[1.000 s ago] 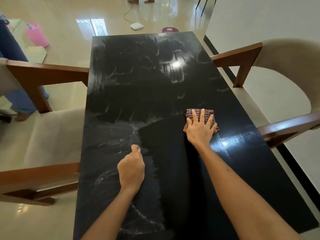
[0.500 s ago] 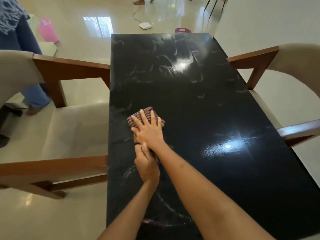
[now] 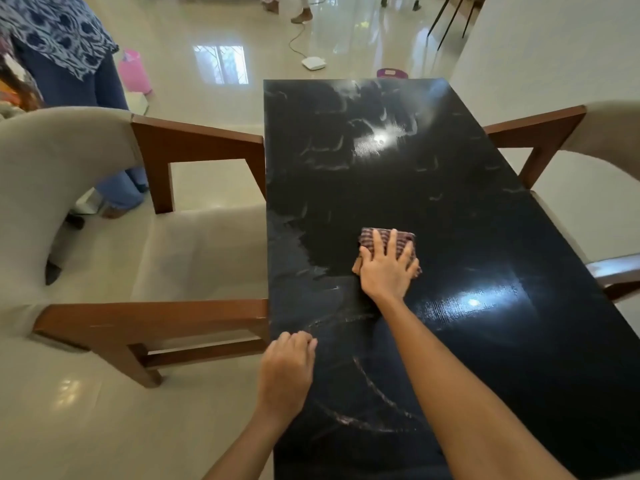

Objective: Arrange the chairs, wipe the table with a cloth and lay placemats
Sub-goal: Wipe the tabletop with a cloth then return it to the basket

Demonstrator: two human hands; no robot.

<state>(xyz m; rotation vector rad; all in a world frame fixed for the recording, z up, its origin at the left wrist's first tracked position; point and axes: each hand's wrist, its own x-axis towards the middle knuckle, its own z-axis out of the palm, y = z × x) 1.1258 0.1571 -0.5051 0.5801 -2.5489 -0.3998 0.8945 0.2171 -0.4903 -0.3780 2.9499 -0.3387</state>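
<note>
Standing at the far left, a second person (image 3: 65, 46) in a blue patterned top and dark trousers is partly cut off by the frame edge, with a pink container (image 3: 134, 72) on the glossy floor just beside them. Nearer the camera, the left chair (image 3: 104, 244), cream-upholstered with brown wooden arms, is drawn up so that both arm ends touch or nearly touch the left edge of the table (image 3: 485, 237).

At that near-left edge the left hand (image 3: 285, 370) rests on the black top with its fingers curled into a loose fist, holding nothing. Pale smears and curved streaks mark the surface around it and further back, while two bright light reflections shine on the darker parts.

Toward the middle of the table, the right hand (image 3: 388, 271) lies flat, fingers spread and pressing down on the cloth (image 3: 377, 239), a folded checked piece in red and dark tones whose far edge shows beyond the fingertips.

On the floor past the table's far end sit a small white device (image 3: 313, 63) with a cable and a purple object (image 3: 391, 73). The right chair (image 3: 568, 140) of the same kind stands against the right side, one arm near the far half and another near the middle.
</note>
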